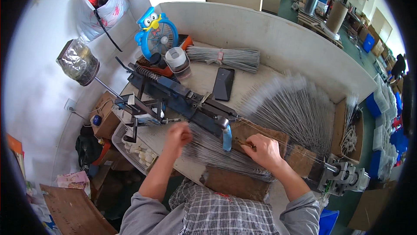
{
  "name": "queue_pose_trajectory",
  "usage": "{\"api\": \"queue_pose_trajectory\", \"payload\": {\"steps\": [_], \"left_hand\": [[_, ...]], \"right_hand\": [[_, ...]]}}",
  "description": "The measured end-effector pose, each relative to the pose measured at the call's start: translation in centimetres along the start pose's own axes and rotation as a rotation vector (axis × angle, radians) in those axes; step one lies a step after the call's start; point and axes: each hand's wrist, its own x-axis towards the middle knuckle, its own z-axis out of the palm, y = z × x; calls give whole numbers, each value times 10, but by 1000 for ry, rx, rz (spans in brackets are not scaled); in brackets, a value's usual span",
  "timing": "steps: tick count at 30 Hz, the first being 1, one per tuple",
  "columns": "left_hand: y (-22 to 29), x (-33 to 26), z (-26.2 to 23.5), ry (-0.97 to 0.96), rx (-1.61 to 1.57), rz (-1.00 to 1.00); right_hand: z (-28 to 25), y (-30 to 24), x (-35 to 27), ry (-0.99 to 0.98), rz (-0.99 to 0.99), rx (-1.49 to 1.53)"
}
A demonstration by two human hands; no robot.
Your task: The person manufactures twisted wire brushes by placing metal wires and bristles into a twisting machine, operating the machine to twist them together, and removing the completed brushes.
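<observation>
My left hand [178, 136] is closed in a fist just in front of the dark blue metal bench tool [182, 98], its fingers pinched on the end of a thin grey wire. My right hand [262, 150] rests on a brown board [243, 130], fingers pinched on thin wire beside the tool's blue-tipped lever [226, 137]. A flat pile of cut grey wires [217, 154] lies between and under both hands. A wide fan of the same wires [295, 109] spreads to the right.
A black phone [223, 83] lies behind the tool, a tied wire bundle [226, 57] further back. A blue owl-shaped fan [154, 33] and a tape roll [176, 59] stand at the back left. A grey metal device [343, 176] sits at the right front corner. A white basket [130, 148] hangs at the left.
</observation>
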Motion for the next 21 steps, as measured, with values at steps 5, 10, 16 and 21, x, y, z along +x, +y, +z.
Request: {"api": "queue_pose_trajectory", "payload": {"steps": [5, 10, 16, 21], "left_hand": [[18, 9, -55, 144, -237, -121], [10, 21, -60, 154, -267, -118], [-14, -27, 19, -207, 19, 57], [-42, -56, 129, -565, -46, -67]], "right_hand": [[-3, -11, 7, -57, 41, 54], [-9, -13, 1, -68, 5, 83], [-60, -33, 2, 23, -57, -76], [-61, -8, 3, 222, 304, 138]]}}
